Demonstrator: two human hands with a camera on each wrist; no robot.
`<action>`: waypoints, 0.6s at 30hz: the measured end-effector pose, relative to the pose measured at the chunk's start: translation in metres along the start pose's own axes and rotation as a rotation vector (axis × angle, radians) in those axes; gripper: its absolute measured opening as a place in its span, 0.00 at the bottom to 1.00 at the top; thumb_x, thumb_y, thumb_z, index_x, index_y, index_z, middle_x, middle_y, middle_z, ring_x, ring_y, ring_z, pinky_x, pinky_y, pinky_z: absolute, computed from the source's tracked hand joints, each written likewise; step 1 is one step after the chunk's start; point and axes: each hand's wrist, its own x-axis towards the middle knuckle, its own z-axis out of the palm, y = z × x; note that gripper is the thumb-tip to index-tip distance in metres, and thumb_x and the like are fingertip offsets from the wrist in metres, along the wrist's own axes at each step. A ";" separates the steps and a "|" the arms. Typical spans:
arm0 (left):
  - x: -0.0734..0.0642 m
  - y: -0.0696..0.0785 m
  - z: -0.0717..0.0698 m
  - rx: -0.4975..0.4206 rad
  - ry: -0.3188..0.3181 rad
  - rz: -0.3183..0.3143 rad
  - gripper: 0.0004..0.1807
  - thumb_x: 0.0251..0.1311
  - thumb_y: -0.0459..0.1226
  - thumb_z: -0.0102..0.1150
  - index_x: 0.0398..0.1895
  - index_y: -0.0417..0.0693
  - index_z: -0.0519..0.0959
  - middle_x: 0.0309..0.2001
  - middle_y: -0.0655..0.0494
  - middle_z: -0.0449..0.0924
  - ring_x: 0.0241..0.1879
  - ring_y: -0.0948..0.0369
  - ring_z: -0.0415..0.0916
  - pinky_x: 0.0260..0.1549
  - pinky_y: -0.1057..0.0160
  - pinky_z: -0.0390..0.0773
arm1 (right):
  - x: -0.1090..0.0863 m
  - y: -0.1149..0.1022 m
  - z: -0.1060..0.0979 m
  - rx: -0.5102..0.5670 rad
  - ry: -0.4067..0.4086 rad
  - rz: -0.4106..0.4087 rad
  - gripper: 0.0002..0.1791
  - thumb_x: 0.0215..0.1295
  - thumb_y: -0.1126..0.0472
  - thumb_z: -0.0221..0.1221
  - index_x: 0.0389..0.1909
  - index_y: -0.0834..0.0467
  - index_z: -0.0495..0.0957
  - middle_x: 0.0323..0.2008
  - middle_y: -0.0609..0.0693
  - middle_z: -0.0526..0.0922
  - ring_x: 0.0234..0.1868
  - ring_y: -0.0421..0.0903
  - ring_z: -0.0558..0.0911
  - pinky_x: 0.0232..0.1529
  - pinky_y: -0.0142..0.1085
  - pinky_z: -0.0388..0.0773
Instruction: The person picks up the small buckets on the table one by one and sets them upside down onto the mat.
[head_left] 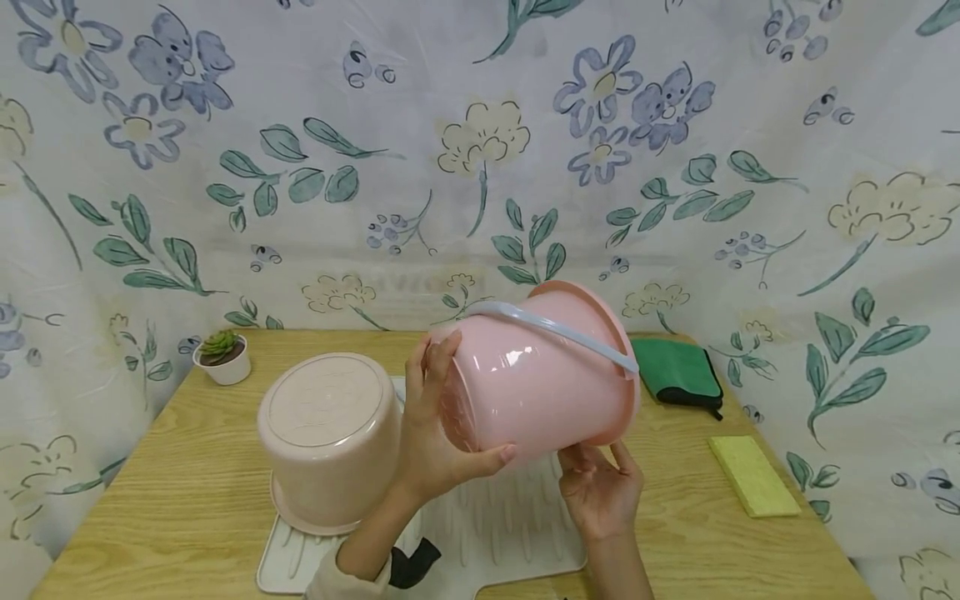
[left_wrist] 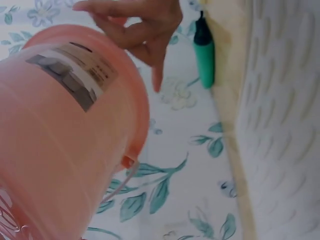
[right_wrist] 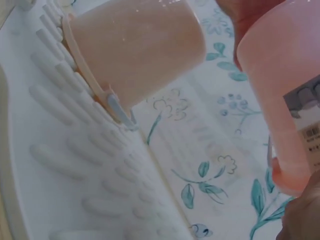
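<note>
A pink plastic bucket (head_left: 540,383) is held tilted on its side over the white drying mat (head_left: 510,533), its mouth to the right. My left hand (head_left: 435,450) grips it at the base, fingers over the bottom edge and thumb along the side. Beneath the rim is my right hand (head_left: 600,492), palm up, fingers against the bucket and thumb apart from it. The pale blue handle (head_left: 558,329) lies across the bucket's upper side. A printed label (left_wrist: 75,72) shows on its wall in the left wrist view. On the left, a beige bucket (head_left: 330,425) stands upside down on the mat.
A small potted succulent (head_left: 222,354) stands at the back left of the wooden table (head_left: 180,450). Toward the back right lie a green item with black trim (head_left: 678,371) and a yellow rectangular pad (head_left: 753,475). A floral curtain (head_left: 420,167) hangs behind the table.
</note>
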 end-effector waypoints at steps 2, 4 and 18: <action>0.001 0.004 -0.005 0.070 0.006 0.013 0.63 0.28 0.60 0.79 0.75 0.66 0.58 0.75 0.49 0.47 0.69 0.47 0.59 0.52 0.42 0.77 | 0.000 0.000 -0.001 -0.025 -0.011 0.022 0.23 0.78 0.50 0.39 0.48 0.67 0.71 0.43 0.62 0.73 0.38 0.50 0.79 0.42 0.33 0.82; 0.003 0.008 -0.010 0.126 0.011 0.034 0.64 0.27 0.60 0.79 0.75 0.67 0.58 0.75 0.48 0.46 0.68 0.46 0.59 0.52 0.42 0.77 | 0.000 -0.001 -0.001 -0.057 -0.017 0.042 0.26 0.78 0.47 0.36 0.51 0.67 0.69 0.44 0.61 0.72 0.38 0.49 0.79 0.43 0.32 0.82; -0.001 0.022 -0.038 0.467 0.026 0.063 0.65 0.22 0.62 0.80 0.74 0.73 0.60 0.75 0.42 0.48 0.60 0.38 0.69 0.40 0.42 0.82 | -0.004 -0.023 0.008 -0.422 -0.033 0.146 0.37 0.77 0.52 0.12 0.73 0.62 0.58 0.42 0.56 0.74 0.38 0.46 0.79 0.44 0.33 0.83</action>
